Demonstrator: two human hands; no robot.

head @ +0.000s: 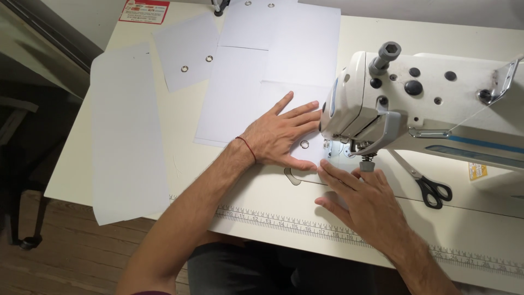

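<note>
Our left hand (pixel 278 136) flat, fingers spread, pressing white sheet (pixel 284 93) w/ metal eyelet (pixel 304 144) just beside sewing machine (pixel 382 98) head. Our right hand (pixel 363 202) flat too, fingertips at needle area; needle itself probably hidden. Black scissors (pixel 431 188) on surface (pixel 273 207) nearby.

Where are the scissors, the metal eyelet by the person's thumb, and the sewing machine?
scissors (pixel 432 190): head view, on the black handles.
metal eyelet (pixel 304 144): head view, on the ring's rim.
sewing machine (pixel 426 104): head view, on the white top of its arm.
</note>
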